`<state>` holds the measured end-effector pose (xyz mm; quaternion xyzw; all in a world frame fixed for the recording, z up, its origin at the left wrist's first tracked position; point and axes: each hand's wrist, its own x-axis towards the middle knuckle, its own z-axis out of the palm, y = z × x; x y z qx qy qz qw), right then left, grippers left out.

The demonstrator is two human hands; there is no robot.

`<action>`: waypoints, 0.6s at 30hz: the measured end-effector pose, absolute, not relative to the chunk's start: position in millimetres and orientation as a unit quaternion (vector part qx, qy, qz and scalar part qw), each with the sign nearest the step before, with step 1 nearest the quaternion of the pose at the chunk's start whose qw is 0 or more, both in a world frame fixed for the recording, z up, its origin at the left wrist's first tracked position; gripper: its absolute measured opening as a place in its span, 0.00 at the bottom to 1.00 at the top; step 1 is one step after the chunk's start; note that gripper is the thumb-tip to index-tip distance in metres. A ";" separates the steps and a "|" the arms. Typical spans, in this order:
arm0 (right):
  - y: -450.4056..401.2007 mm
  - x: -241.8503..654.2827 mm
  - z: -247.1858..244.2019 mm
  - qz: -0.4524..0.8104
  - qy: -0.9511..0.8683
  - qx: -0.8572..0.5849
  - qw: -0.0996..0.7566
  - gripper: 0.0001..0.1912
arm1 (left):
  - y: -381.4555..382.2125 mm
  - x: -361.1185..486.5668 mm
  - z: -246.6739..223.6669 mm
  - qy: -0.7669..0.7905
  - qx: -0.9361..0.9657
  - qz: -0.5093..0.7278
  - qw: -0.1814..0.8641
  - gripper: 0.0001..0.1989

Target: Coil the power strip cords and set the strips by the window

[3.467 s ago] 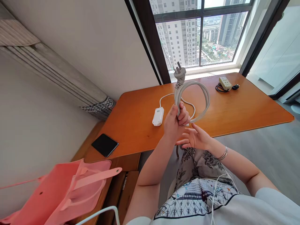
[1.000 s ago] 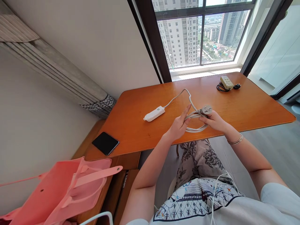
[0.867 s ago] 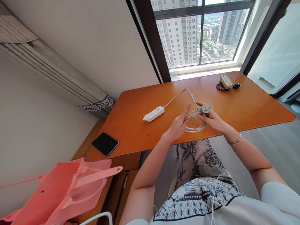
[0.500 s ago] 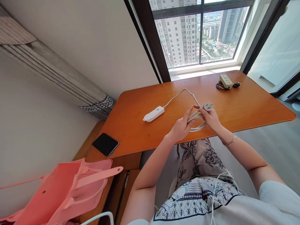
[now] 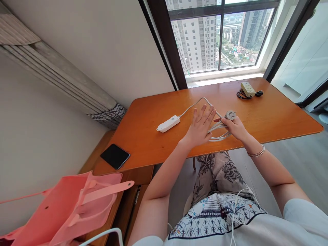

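A white power strip [image 5: 169, 123] lies on the wooden table, its cord curving over to the bundle by my hands. My right hand [image 5: 235, 127] is closed around the coiled white cord [image 5: 219, 138], close to its round grey-white plug [image 5: 230, 115], whose prongs point right. Beside the coil, my left hand [image 5: 201, 127] is spread with the fingers stretched out and the back of the hand up. Its thumb side is against the loops or very near them; the palm is hidden.
At the table's [image 5: 146, 136] far right sits a beige socket block [image 5: 247, 89] with a black cord and plug. A black phone or tablet [image 5: 115, 156] lies at the left corner. A pink bag [image 5: 69, 205] stands at the lower left. A window [image 5: 220, 41] is behind the table.
My left hand has let go of the cord loops and opened, fingers now stretched out. My right hand has shifted slightly right with the plug and coil.
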<state>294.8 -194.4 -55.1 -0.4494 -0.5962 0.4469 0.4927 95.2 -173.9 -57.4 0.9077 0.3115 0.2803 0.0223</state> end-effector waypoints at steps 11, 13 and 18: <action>-193.3 291.1 -49.7 0.515 -0.489 -0.439 0.551 0.24 | -182.6 102.4 -40.4 0.413 0.804 0.340 0.259 0.04; -191.1 291.7 -46.4 0.545 -0.462 -0.427 0.554 0.23 | -184.7 102.7 -35.1 0.386 0.776 0.331 0.374 0.05; -189.4 292.9 -44.0 0.595 -0.433 -0.393 0.552 0.19 | -182.8 97.6 -23.8 0.295 0.654 0.273 0.641 0.22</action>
